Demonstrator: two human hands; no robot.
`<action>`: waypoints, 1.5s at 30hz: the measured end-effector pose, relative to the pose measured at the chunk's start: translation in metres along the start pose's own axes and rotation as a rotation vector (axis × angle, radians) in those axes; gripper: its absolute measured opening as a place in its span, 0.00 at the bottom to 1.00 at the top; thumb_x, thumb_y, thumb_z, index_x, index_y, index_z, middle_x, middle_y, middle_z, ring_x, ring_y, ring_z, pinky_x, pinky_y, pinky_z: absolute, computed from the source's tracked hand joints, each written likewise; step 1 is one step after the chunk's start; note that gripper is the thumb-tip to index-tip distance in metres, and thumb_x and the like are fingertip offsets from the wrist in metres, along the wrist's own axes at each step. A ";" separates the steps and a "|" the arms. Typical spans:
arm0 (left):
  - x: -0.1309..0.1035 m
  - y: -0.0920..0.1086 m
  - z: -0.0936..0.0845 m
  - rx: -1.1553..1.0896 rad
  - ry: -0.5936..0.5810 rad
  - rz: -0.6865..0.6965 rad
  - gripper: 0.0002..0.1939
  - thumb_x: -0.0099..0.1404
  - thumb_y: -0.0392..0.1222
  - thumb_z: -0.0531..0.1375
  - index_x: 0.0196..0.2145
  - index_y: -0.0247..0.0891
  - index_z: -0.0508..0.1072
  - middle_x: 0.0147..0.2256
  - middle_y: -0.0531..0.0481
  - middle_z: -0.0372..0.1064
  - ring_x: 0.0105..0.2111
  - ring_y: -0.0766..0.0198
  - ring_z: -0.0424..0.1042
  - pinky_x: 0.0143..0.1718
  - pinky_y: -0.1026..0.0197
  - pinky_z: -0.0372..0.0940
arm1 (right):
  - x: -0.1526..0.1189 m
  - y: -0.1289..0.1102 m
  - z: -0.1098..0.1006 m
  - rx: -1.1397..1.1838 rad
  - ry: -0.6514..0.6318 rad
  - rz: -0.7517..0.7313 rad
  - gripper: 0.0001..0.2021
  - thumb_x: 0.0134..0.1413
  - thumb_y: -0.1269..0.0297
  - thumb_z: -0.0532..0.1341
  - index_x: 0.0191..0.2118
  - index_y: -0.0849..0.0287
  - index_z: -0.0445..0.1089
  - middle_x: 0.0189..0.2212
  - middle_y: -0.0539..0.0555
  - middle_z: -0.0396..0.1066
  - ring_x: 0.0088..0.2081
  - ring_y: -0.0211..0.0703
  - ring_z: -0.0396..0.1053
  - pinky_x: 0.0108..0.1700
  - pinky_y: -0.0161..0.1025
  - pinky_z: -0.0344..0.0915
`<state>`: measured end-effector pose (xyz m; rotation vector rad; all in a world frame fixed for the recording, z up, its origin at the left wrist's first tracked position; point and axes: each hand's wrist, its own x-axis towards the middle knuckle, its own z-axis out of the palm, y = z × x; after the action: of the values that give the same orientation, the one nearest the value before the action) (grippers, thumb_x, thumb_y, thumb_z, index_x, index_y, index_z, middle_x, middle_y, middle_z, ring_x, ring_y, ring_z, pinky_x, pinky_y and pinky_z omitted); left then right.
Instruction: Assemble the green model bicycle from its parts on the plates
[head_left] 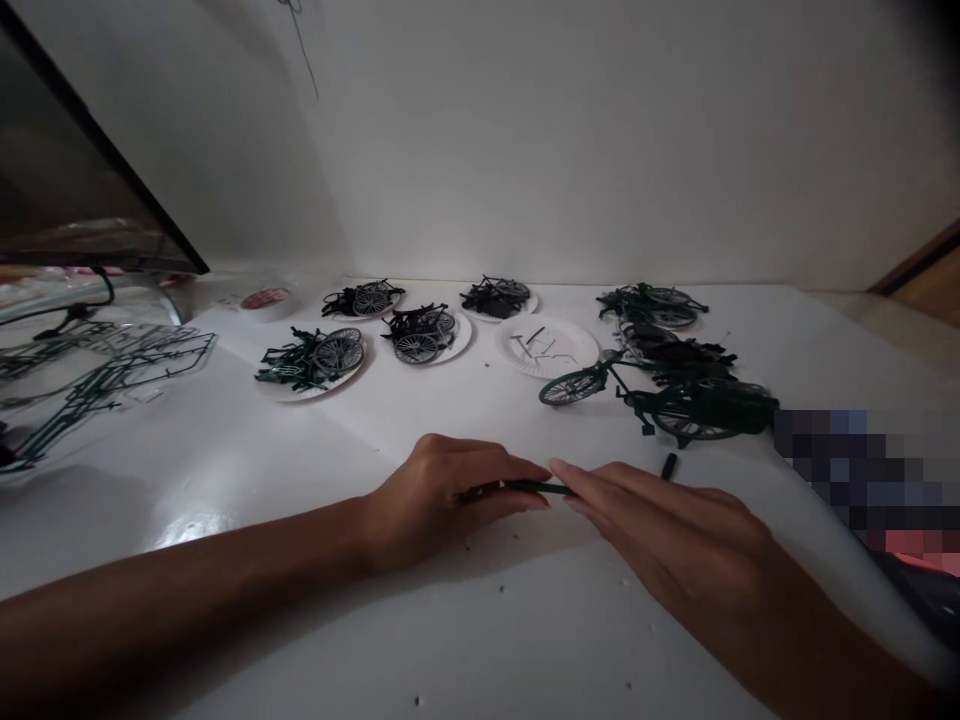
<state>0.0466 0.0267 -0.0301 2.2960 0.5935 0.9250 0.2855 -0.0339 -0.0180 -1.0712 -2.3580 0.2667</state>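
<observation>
A thin dark green plastic strip (541,488) spans the gap between my two hands near the middle of the table. My left hand (457,485) pinches one end between thumb and fingers. My right hand (667,540) is closed on the other end, with its fingers stretched along it and hiding much of it. A short black rod end (669,465) shows just behind my right hand; whether that hand touches it I cannot tell. Beyond it stands a dark green model bicycle (637,400), upright on its wheels.
Paper plates with bicycle parts (311,365) line the back of the white table (225,620). One white plate (510,355) holds a few thin pieces. More model bicycles (652,305) crowd the right. Green part frames (82,400) lie left. A person (832,480), blurred out, is at the right edge.
</observation>
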 end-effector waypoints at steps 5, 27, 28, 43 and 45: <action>-0.002 0.003 -0.001 -0.130 -0.066 -0.086 0.18 0.69 0.40 0.63 0.55 0.35 0.73 0.33 0.47 0.78 0.29 0.67 0.75 0.33 0.67 0.71 | 0.008 0.001 0.009 0.180 -0.021 0.211 0.15 0.69 0.67 0.55 0.56 0.51 0.73 0.38 0.52 0.77 0.37 0.41 0.76 0.38 0.36 0.73; 0.011 -0.003 0.004 -0.676 0.011 -0.454 0.11 0.61 0.32 0.67 0.43 0.31 0.79 0.38 0.45 0.75 0.37 0.64 0.76 0.41 0.62 0.76 | 0.007 -0.005 0.014 0.294 -0.089 0.344 0.10 0.68 0.62 0.56 0.45 0.49 0.75 0.38 0.49 0.77 0.38 0.40 0.75 0.40 0.35 0.70; 0.011 -0.003 0.005 -0.696 0.026 -0.495 0.10 0.61 0.32 0.67 0.42 0.30 0.79 0.37 0.46 0.75 0.36 0.64 0.77 0.41 0.62 0.76 | 0.007 -0.005 0.013 0.268 -0.068 0.349 0.10 0.68 0.62 0.56 0.44 0.50 0.75 0.36 0.49 0.77 0.35 0.40 0.75 0.38 0.35 0.70; 0.014 -0.006 0.005 -0.887 0.182 -0.779 0.10 0.60 0.38 0.71 0.38 0.29 0.82 0.35 0.44 0.81 0.35 0.62 0.82 0.40 0.65 0.78 | 0.006 -0.008 0.006 -0.023 -0.063 0.191 0.18 0.67 0.67 0.54 0.57 0.52 0.73 0.41 0.58 0.78 0.41 0.50 0.77 0.43 0.43 0.77; 0.013 -0.006 0.005 -0.922 0.142 -0.745 0.10 0.61 0.38 0.70 0.38 0.29 0.81 0.35 0.44 0.81 0.37 0.60 0.82 0.42 0.64 0.78 | 0.006 -0.008 0.008 -0.088 -0.056 0.209 0.17 0.68 0.68 0.53 0.55 0.53 0.74 0.37 0.57 0.78 0.35 0.46 0.77 0.39 0.40 0.76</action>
<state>0.0579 0.0369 -0.0305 1.0686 0.7843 0.7475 0.2730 -0.0342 -0.0193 -1.3721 -2.3266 0.2736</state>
